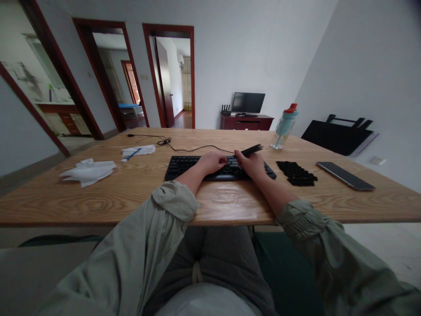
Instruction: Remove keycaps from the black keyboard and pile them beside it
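A black keyboard [184,169] lies in the middle of the wooden table [131,193]. My left hand [212,161] rests on its keys with the fingers curled down. My right hand [252,164] sits on the keyboard's right half and is closed round a long dark tool [252,150] that sticks up and to the right. A pile of loose black keycaps [296,173] lies just right of the keyboard. The keyboard's cable [184,149] runs back and left across the table.
A dark phone [344,175] lies at the right. A water bottle with a red cap [284,127] stands behind the keycaps. Crumpled white tissue [88,171] and a paper with a blue pen [136,152] lie at the left. Doorways and a TV stand [246,120] are behind.
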`<action>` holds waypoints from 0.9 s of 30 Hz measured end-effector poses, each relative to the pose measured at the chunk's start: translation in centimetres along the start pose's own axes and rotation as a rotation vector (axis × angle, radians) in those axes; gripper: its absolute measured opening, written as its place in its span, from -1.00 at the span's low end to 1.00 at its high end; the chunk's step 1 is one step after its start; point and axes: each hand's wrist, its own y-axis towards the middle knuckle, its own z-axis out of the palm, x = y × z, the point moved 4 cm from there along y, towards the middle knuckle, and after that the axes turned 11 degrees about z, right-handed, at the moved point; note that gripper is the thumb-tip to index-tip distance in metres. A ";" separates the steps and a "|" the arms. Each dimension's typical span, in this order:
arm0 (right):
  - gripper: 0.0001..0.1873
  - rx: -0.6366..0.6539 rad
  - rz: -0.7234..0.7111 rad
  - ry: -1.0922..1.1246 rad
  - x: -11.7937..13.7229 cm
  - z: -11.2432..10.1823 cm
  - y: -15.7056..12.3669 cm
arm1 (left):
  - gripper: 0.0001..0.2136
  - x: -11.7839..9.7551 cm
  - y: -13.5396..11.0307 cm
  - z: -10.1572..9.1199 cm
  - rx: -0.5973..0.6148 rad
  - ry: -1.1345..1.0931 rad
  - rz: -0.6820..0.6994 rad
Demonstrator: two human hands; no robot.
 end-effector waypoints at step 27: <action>-0.69 0.049 -0.055 -0.058 0.7 -0.2 -1.9 | -0.71 -1.6 0.4 0.2 0.086 0.174 -0.004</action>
